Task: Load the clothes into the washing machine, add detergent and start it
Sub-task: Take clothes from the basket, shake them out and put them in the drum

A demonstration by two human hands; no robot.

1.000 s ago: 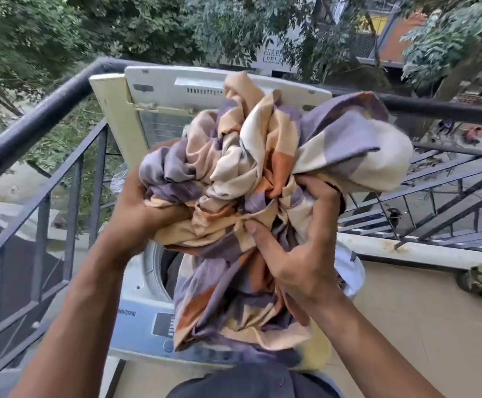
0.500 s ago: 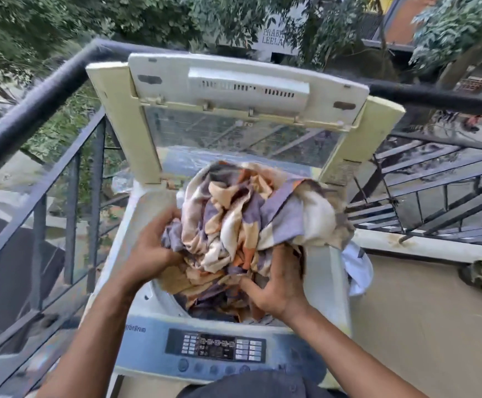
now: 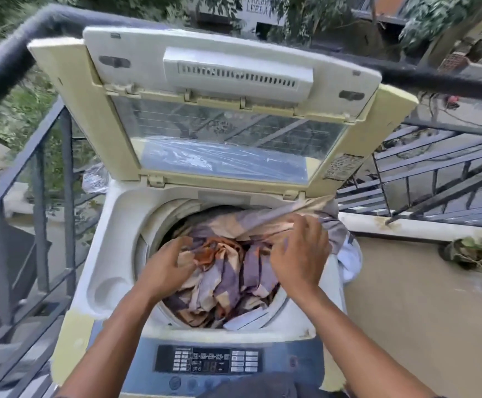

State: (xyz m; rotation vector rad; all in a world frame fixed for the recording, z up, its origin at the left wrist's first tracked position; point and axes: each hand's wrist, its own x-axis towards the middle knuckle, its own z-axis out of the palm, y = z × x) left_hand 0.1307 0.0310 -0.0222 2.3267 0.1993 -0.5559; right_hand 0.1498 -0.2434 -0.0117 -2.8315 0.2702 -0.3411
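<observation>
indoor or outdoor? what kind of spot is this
Outdoors, most likely a home balcony above street level: a dark metal railing fences the top-load washing machine, with trees and a building beyond.

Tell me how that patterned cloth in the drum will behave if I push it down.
The cloth is bunched in soft folds, so it will probably crumple and give way. One edge trails over the washer's rim on the right, so it may snag or slide back out.

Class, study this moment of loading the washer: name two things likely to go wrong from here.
1. Part of the patterned cloth still drapes over the drum's right rim; the lid might trap it when closed.
2. A white cloth hangs outside the machine and may be left unwashed.
</observation>
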